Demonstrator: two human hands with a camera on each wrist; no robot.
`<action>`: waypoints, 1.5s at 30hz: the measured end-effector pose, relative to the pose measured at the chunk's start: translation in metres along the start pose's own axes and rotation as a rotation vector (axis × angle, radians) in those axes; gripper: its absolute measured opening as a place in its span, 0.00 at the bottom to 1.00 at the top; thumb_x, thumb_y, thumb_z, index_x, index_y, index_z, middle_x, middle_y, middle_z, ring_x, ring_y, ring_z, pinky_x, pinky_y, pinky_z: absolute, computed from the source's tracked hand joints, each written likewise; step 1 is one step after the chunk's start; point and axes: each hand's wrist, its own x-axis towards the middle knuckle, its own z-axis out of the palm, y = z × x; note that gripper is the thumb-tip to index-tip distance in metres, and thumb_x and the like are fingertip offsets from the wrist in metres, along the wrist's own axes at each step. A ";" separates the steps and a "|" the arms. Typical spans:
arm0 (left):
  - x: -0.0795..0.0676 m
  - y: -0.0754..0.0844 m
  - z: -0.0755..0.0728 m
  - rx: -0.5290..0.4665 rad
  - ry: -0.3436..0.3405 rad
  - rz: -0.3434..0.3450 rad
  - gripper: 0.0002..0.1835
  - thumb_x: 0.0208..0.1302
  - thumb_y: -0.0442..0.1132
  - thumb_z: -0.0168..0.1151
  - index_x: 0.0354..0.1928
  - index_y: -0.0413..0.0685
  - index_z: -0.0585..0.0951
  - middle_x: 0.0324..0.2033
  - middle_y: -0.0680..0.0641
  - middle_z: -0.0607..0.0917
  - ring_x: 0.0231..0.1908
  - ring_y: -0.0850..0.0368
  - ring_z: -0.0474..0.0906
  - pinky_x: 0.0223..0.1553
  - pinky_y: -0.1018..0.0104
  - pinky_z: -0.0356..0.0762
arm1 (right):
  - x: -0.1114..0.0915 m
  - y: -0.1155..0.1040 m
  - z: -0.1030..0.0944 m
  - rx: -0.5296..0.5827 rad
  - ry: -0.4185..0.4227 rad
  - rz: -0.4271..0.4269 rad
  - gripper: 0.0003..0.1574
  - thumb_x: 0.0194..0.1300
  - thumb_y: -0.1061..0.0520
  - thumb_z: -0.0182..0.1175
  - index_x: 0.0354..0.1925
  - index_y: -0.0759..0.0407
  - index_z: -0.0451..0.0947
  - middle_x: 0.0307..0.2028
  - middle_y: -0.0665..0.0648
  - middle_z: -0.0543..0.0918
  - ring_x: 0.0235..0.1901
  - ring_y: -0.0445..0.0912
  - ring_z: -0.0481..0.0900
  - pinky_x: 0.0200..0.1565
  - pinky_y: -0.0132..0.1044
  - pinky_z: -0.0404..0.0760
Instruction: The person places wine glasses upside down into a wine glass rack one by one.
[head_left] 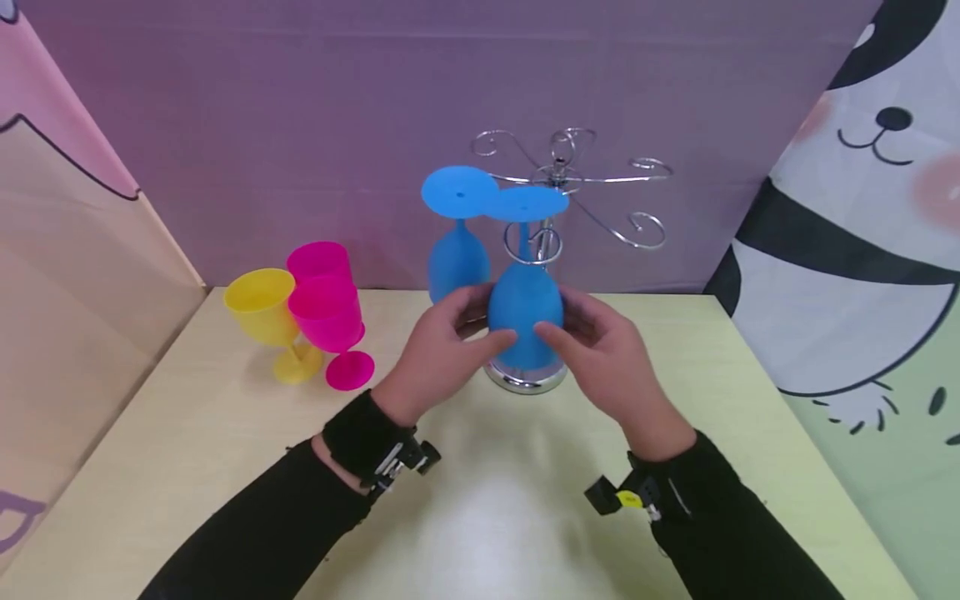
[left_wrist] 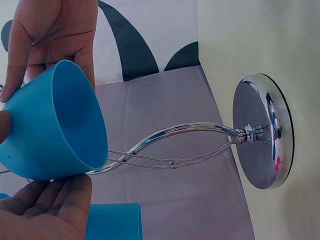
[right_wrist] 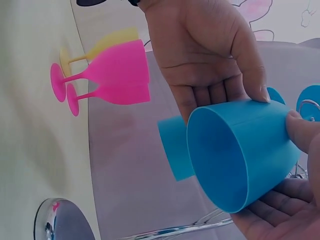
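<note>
Both hands grip a blue plastic goblet (head_left: 525, 312) upside down, its foot up and open mouth down. My left hand (head_left: 446, 346) is on its left side and my right hand (head_left: 611, 358) on its right, both thumbs on the front of the bowl. The stem stands at the front curled hook of a chrome goblet rack (head_left: 525, 387), with the round foot above the hook. A second blue goblet (head_left: 457, 258) hangs inverted just left, its foot overlapping the first in the head view. In the left wrist view the goblet's mouth is clear of the rack base (left_wrist: 262, 132).
At the table's back left stand a yellow goblet (head_left: 262, 304) and two pink ones, the nearer pink goblet (head_left: 327, 315) in front of the farther pink goblet (head_left: 321, 257). Curled rack arms (head_left: 615, 179) spread out to the right and back. A purple cloth (head_left: 300, 125) hangs behind the table.
</note>
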 end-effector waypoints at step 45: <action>0.003 -0.023 0.016 0.131 0.094 0.104 0.36 0.67 0.41 0.72 0.74 0.44 0.69 0.69 0.48 0.74 0.68 0.45 0.72 0.65 0.47 0.72 | -0.001 0.034 0.003 0.079 -0.013 -0.089 0.37 0.76 0.54 0.62 0.76 0.60 0.64 0.73 0.56 0.70 0.71 0.53 0.69 0.67 0.45 0.71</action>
